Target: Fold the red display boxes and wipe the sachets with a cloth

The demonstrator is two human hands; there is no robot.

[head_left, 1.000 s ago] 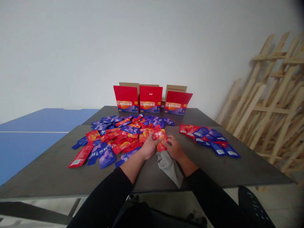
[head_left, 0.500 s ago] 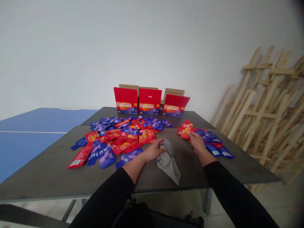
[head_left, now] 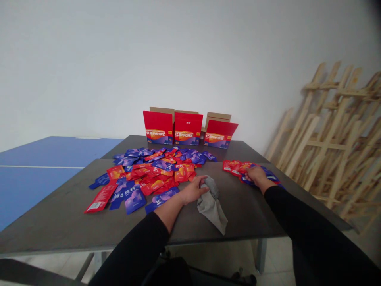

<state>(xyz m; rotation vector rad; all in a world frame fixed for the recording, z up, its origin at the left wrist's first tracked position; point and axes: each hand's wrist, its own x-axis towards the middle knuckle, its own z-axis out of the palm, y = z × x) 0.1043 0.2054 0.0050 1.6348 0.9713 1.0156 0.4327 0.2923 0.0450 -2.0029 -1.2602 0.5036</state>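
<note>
My left hand [head_left: 193, 190] rests on the table with its fingers closed on a crumpled grey cloth [head_left: 212, 204]. On the right, my right hand [head_left: 256, 176] is low over a group of flat pouches, its fingers curled in. Red pouches [head_left: 233, 167] lie just left of those fingers, and blue pouches [head_left: 271, 176] show beneath and beyond the hand. What the right fingertips grip, if anything, is hidden. Left of the cloth spreads a loose heap of red pouches [head_left: 153, 174] and blue pouches [head_left: 135, 197], overlapping at all angles.
Three printed cartons with raised flaps stand at the table's back: a left carton [head_left: 159, 129], a middle carton [head_left: 188, 129] and a right carton [head_left: 218, 135]. A blue table-tennis table [head_left: 44, 178] adjoins on the left. Wooden easels [head_left: 330, 135] lean on the wall at right.
My right hand has moved right and down onto the pouch group. The red pouch it held up is no longer raised. My left hand stays on the cloth.
</note>
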